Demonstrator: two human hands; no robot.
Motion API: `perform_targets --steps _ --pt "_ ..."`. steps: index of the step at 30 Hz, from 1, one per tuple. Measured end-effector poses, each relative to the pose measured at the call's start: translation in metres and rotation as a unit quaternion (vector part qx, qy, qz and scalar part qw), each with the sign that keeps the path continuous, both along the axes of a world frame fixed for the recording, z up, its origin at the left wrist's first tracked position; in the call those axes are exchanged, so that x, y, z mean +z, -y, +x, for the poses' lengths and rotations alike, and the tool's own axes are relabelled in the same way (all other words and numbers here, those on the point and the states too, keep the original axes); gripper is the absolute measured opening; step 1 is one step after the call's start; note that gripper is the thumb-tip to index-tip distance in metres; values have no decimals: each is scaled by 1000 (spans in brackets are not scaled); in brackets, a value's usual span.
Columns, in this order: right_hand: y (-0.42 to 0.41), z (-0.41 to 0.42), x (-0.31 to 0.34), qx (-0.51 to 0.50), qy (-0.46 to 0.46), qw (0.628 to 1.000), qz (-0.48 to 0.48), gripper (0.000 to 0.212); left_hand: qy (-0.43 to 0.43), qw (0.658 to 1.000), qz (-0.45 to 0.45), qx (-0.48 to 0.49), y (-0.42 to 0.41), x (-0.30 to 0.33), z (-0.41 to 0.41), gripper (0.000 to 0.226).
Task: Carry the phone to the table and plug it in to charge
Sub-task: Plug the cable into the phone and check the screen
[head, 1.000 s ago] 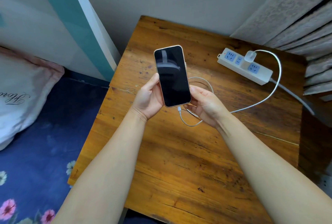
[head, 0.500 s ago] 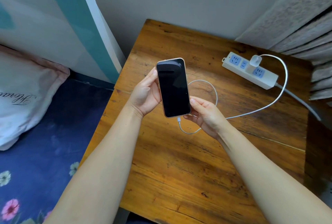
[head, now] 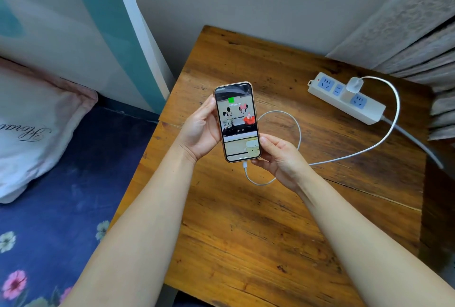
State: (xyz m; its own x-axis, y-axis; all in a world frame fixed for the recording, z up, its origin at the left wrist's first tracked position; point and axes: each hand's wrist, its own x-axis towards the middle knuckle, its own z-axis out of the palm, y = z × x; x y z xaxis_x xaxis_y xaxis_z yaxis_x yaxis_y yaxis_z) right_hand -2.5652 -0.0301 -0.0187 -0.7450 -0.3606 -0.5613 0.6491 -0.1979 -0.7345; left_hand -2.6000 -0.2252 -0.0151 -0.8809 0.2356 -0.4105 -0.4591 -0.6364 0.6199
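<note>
table (head: 246, 245) | phone (head: 237, 122) gripped by left hand (head: 200, 131), right hand (head: 278, 156) | cable (head: 349, 154) plugged | risk: plug yanked if cable snagged

The white cable (head: 299, 134) passes behind the right hand (head: 279, 159); the phone (head: 237, 122) screen's small text is unreadable.

One head-worn wide-angle view looks forward and steeply down, close over the wooden bench (head: 258, 232), which fills the centre and the 3 to 6 o'clock area. Both forearms enter from 6 o'clock. The bed (head: 61, 183) lies toward 9 o'clock, the wall toward 12.
</note>
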Motion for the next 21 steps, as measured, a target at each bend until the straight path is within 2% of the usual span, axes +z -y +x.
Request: perform_targets --steps 5,9,15,17,19,21 --pt "18 -6 -6 -6 3 1000 22 31 37 998 -26 37 18 -8 -7 29" --pt "47 -16 -20 2 29 997 65 31 133 983 -104 79 47 -19 -23 22" --pt "76 -27 -47 11 48 986 158 31 163 950 -263 37 66 -49 -45 36" --pt "80 -31 -51 11 51 982 183 31 144 919 -367 -14 66 -57 -50 39" --pt "82 -34 -55 13 53 977 204 30 90 862 -491 -86 69 -62 -54 42" --pt "82 -37 -56 13 58 973 224 29 37 815 -562 -136 71 -66 -55 46"
